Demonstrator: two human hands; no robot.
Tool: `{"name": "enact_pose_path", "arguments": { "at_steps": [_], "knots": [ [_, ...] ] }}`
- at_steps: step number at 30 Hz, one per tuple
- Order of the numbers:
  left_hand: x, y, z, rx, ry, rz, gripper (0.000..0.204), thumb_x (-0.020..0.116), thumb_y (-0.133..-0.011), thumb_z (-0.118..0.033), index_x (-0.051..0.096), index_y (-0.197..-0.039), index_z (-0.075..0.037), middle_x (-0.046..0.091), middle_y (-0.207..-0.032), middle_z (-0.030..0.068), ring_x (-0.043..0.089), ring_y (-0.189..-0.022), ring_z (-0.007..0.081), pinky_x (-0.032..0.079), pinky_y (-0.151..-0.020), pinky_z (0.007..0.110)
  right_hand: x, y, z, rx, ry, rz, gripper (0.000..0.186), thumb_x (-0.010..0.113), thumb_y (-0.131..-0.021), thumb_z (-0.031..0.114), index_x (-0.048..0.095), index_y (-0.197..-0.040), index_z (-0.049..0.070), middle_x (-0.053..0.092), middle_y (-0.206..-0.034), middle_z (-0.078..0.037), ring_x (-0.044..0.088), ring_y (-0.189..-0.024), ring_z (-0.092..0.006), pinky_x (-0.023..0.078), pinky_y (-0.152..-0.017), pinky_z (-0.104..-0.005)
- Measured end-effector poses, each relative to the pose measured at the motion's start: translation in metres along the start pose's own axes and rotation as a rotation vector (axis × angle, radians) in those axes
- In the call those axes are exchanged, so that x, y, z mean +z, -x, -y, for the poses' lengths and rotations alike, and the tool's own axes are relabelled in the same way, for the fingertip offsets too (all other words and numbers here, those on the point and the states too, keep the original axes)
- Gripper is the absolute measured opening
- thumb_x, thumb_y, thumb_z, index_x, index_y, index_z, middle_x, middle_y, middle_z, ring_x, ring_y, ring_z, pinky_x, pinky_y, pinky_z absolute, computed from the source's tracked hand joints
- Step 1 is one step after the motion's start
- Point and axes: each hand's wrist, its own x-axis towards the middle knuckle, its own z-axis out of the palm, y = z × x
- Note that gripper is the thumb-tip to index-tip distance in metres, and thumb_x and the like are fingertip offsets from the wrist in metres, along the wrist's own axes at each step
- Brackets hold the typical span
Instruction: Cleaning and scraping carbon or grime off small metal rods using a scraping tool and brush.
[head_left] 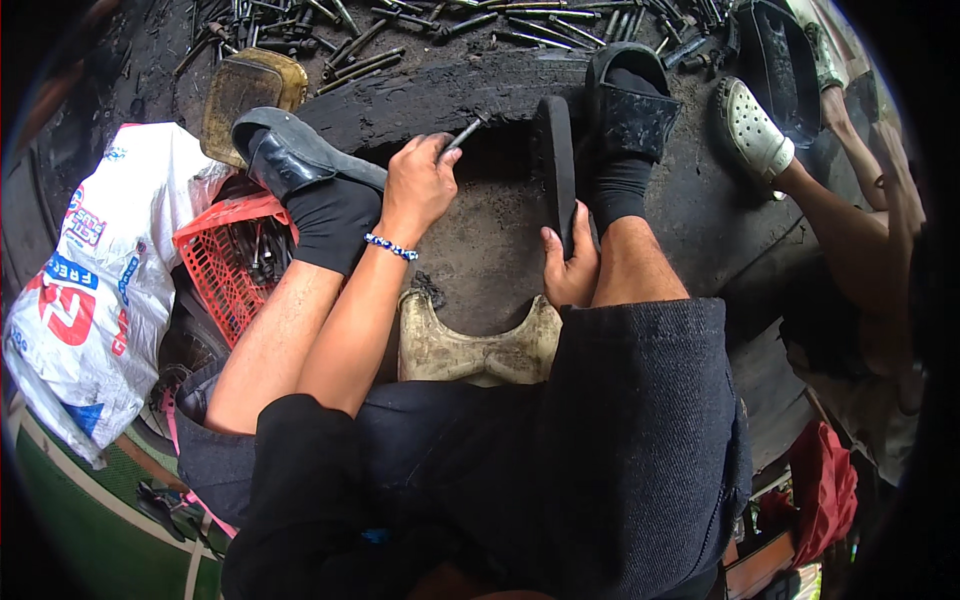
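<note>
My left hand (420, 185), with a blue-and-white bracelet at its wrist, is closed around a slim metal bolt (465, 133) that points up and right. Its tip is close to the edge of a dark, dirt-caked curved slab (440, 100). Between my feet, my right hand (572, 265) grips the lower end of a dark flat bar (553, 165) with a rounded top. The bar stands beside my right sandal (632, 110); I cannot tell its material. Below the hands, between my legs, sits a stained yellowish plastic piece (480, 350) with a curved cut-out.
Many loose bolts (540, 22) lie along the far side. At left are a grimy yellow container (250, 90), a red plastic basket (225, 225) holding metal parts, and a white printed sack (110, 270). Another person's leg in a white clog (752, 130) is at right.
</note>
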Motion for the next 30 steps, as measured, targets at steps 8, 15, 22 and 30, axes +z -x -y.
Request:
{"name": "enact_pose_path", "arguments": {
  "at_steps": [8, 15, 22, 30],
  "knots": [
    [0.0, -0.01, 0.003, -0.03, -0.107, -0.011, 0.012, 0.068, -0.076, -0.008, 0.07, -0.086, 0.0, 0.066, -0.08, 0.0189, 0.066, -0.075, 0.0335, 0.052, -0.069, 0.038, 0.023, -0.05, 0.042, -0.218, 0.101, -0.008, 0.053, 0.066, -0.082, 0.016, 0.046, -0.132, 0.013, 0.064, -0.083, -0.013, 0.064, -0.072, -0.0371, 0.051, -0.059, -0.043],
    [0.012, 0.002, 0.024, -0.154, -0.225, 0.112, 0.015, 0.068, -0.076, -0.011, 0.068, -0.084, 0.001, 0.064, -0.08, 0.0225, 0.063, -0.078, 0.0387, 0.05, -0.07, 0.043, -0.004, 0.006, -0.01, -0.088, 0.258, 0.224, 0.051, 0.064, -0.082, 0.003, 0.048, -0.13, 0.002, 0.065, -0.087, -0.022, 0.066, -0.079, -0.0352, 0.051, -0.071, -0.0354],
    [0.008, 0.008, -0.008, -0.002, 0.138, -0.047, 0.013, 0.068, -0.078, -0.008, 0.069, -0.088, 0.002, 0.067, -0.08, 0.0184, 0.066, -0.072, 0.0311, 0.051, -0.066, 0.034, 0.002, -0.039, 0.034, -0.225, -0.059, -0.105, 0.049, 0.065, -0.08, 0.002, 0.051, -0.127, 0.004, 0.064, -0.089, -0.022, 0.064, -0.076, -0.0374, 0.051, -0.069, -0.0358],
    [0.003, -0.015, -0.013, -0.241, -0.012, 0.029, 0.011, 0.069, -0.079, -0.011, 0.069, -0.084, -0.001, 0.063, -0.072, 0.0199, 0.065, -0.063, 0.03, 0.049, -0.06, 0.034, 0.009, -0.043, 0.027, -0.125, 0.212, 0.104, 0.053, 0.064, -0.083, 0.017, 0.045, -0.132, 0.012, 0.064, -0.08, -0.016, 0.063, -0.067, -0.0373, 0.05, -0.058, -0.0456]
  ]
}}
